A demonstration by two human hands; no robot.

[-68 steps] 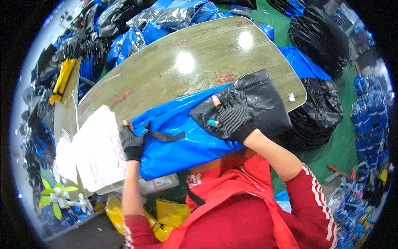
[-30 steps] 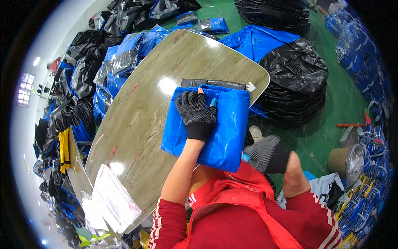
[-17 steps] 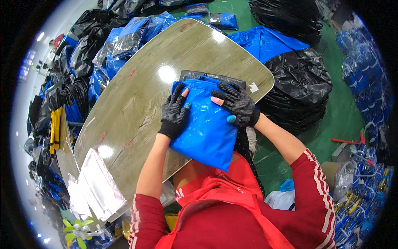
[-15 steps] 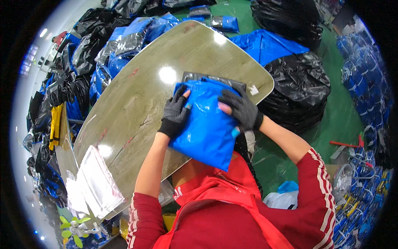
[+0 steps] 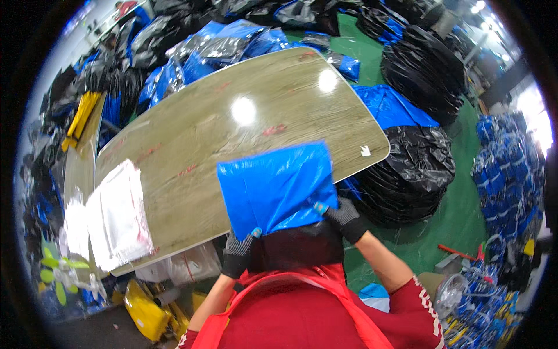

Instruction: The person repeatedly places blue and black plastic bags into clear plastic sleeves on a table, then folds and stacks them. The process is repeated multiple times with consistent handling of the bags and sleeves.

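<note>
A folded blue plastic sheet point(image 5: 279, 180) lies over the near edge of the wood-patterned table point(image 5: 192, 134). From its near side a black sheet part point(image 5: 297, 247) hangs toward my apron. My left hand point(image 5: 237, 251), in a dark knit glove with bare fingertips, pinches the near left corner of the blue sheet. At the near right edge, my right hand point(image 5: 343, 216), gloved alike, has its fingers closed on the same sheet. Some fingers of both hands are hidden under or behind the plastic.
White plastic bags point(image 5: 119, 215) lie on the table's left end. Beyond the table are heaped blue and black packages point(image 5: 232, 43). Large black bundles point(image 5: 410, 174) stand at the right on the green floor. Yellow bags point(image 5: 145, 311) sit below the table, near a small green-leaved fan point(image 5: 55, 273).
Both hands have moved nearer to my body, from the sides of the blue sheet to its near corners. The black part now shows at the near side instead of the far side.
</note>
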